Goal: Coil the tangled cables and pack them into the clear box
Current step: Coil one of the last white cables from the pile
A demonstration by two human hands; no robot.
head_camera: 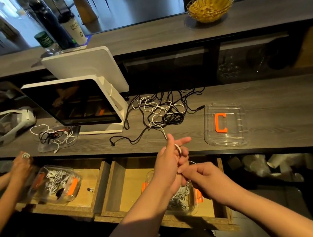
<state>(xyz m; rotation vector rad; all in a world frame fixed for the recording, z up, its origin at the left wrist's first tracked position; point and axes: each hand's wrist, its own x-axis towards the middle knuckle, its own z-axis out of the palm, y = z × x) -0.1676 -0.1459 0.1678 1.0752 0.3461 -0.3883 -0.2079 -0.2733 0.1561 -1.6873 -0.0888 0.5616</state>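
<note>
Head view looked down over a grey counter (256, 91) with two open drawers below its front edge. Much of the clear box (183, 203) in the right drawer (131, 181) was hidden behind the person's forearms; only white coils and an orange tab showed through its wall. The left hand (173, 161) was raised in front of the counter edge, its fingers curled round a white cable (160, 129) that looped over one finger. The right hand (207, 175) met it from below, fingers curled and pinching the same cable, though the exact pinch point was hard to make out where the two hands overlapped. The cable ran up from the hands into the tangle (162, 110) of black and white cables lying on the counter, just right of the monitor (76, 104). A clear lid (232, 142) with an orange C (220, 122) lay on the counter, right of the tangle and apart from it. Left of the monitor's foot lay a smaller tangle (54, 135) on a clear sheet. A second person's hand (21, 165), cut off at the frame's left, rested at the counter edge above the left drawer, which held another box (57, 184) of coiled cables. A wicker basket (210, 7) stood on the upper shelf, and items in the dark recess beneath were too dim to identify.
</note>
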